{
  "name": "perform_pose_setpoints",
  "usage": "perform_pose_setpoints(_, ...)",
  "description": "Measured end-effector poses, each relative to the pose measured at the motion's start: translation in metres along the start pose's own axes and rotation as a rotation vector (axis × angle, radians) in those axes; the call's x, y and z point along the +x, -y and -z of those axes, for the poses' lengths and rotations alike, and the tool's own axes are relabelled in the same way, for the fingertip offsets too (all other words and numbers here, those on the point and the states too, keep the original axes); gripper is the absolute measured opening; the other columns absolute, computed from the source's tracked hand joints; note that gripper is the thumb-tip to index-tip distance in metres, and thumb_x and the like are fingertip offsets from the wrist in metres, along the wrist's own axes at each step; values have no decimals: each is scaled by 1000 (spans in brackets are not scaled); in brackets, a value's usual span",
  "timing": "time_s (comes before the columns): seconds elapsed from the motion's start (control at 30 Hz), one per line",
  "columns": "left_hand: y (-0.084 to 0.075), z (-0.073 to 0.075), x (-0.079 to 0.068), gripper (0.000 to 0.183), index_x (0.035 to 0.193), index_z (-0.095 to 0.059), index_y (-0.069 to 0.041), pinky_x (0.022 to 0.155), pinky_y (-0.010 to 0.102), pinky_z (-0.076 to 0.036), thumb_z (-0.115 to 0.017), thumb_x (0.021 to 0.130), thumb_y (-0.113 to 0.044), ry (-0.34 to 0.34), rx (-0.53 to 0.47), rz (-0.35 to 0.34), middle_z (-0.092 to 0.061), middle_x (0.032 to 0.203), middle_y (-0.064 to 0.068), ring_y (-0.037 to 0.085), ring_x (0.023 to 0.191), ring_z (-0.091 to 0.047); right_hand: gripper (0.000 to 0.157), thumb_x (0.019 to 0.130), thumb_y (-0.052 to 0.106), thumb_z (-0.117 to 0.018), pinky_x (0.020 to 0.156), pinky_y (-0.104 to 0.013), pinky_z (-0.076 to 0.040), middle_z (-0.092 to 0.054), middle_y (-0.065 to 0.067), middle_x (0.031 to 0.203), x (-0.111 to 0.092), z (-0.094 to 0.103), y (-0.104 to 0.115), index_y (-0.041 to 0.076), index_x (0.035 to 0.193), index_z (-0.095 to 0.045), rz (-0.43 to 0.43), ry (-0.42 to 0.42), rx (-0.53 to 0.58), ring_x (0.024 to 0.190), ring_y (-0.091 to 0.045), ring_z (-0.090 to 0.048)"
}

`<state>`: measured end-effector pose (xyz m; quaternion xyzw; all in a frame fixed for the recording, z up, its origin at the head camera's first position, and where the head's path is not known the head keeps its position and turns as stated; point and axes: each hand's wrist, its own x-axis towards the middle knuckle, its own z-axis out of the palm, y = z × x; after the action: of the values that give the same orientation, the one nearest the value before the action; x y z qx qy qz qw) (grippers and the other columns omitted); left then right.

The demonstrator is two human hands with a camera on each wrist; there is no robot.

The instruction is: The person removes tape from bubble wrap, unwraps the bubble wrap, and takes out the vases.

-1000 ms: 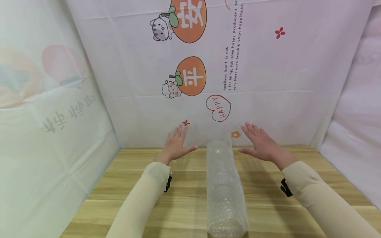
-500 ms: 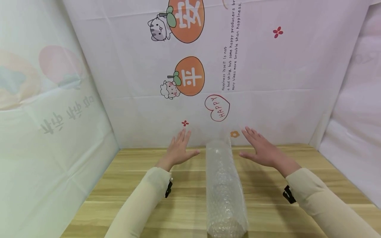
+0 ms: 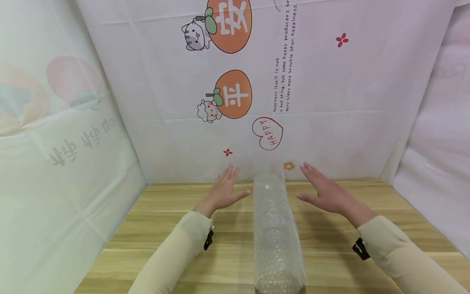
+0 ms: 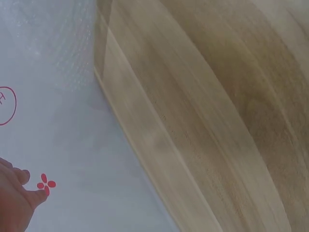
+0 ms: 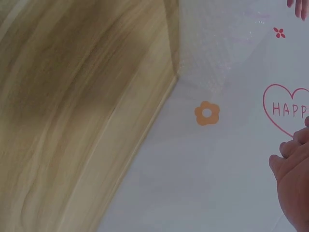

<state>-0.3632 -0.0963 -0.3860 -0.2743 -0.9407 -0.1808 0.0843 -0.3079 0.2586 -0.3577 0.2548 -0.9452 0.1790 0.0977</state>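
Note:
A roll of clear bubble wrap (image 3: 277, 228) lies lengthwise on the wooden table, one end toward me and the other near the back cloth. Left of its far end is my left hand (image 3: 222, 194), fingers straight and thumb spread toward the roll without touching it. On the opposite side my right hand (image 3: 328, 196) is held the same way, also apart from the roll. Neither hand holds anything. In the left wrist view part of the bubble wrap (image 4: 58, 38) shows at the upper left; in the right wrist view the bubble wrap (image 5: 207, 43) is near the top.
The wooden table (image 3: 147, 241) ends at a white printed cloth (image 3: 330, 102) hanging behind it. More white cloth (image 3: 73, 196) hangs along the left side, and another cloth (image 3: 440, 175) along the right. Black straps sit at both sleeve cuffs.
Both hands have drawn slightly back toward me and lower, the left one also shifting a little to the right. The bubble wrap roll stays in place.

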Motion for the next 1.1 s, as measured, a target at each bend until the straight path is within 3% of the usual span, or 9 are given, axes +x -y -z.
perform_pose_setpoints(0.23,-6,-9,-7,99,158,-3,-15,115,51,-7,-44,88,-73,17,-32,-23,1,162,11,27,147,-4,93,91,52,-61,107,-61,-23,-14,-19,159,-10,-7,7,5,156,-13,44,-39,20,141,-44,-18)
perform_pose_setpoints(0.47,-16,-20,-13,99,158,-7,-17,115,50,-11,-46,87,-73,52,-86,-48,-1,162,7,23,147,-5,93,92,50,-62,109,-59,-22,-12,-18,159,-18,-15,10,5,156,-13,32,-29,65,142,-42,-18)
perform_pose_setpoints(0.8,-26,-30,-19,93,158,-4,-23,113,52,-15,-45,89,-71,75,-158,-47,-1,162,7,27,147,-7,87,93,42,-64,107,-61,-24,-17,-22,158,-26,-23,15,2,155,-18,57,-57,101,140,-46,-21)
perform_pose_setpoints(1.1,-36,-41,-21,95,157,-10,-14,114,47,-18,-45,89,-71,84,-254,-20,-5,162,7,27,146,-10,82,94,38,-64,106,-60,-25,-23,-26,154,-33,-29,25,-5,151,-23,50,-46,158,138,-45,-25)
